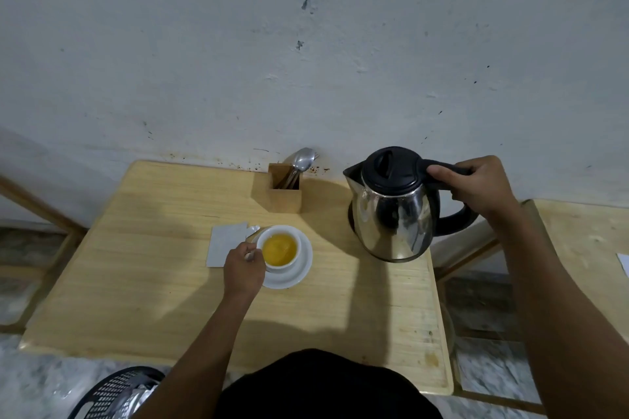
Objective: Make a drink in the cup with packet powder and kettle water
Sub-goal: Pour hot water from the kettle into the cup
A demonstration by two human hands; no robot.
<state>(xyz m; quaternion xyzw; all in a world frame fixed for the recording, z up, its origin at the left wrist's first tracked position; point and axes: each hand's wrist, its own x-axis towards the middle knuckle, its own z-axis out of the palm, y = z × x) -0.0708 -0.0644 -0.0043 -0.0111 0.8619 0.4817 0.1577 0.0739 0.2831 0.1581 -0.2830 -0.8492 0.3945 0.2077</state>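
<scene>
A white cup point(272, 235) with orange-yellow liquid stands on a white saucer point(303, 267) in the middle of the wooden table point(143, 282). My left hand point(243, 270) rests against the cup's left side, fingers closed on its handle or something small and silvery; which one I cannot tell. A torn grey packet point(224, 243) lies flat just left of the cup. The steel kettle point(391, 214) with a black lid is upright over the table's right side, and my right hand point(476, 187) grips its black handle.
A wooden holder point(284, 196) with spoons point(303, 158) stands at the back by the wall. Another wooden table point(585, 235) is to the right. A black perforated basket point(115, 391) sits on the floor at bottom left.
</scene>
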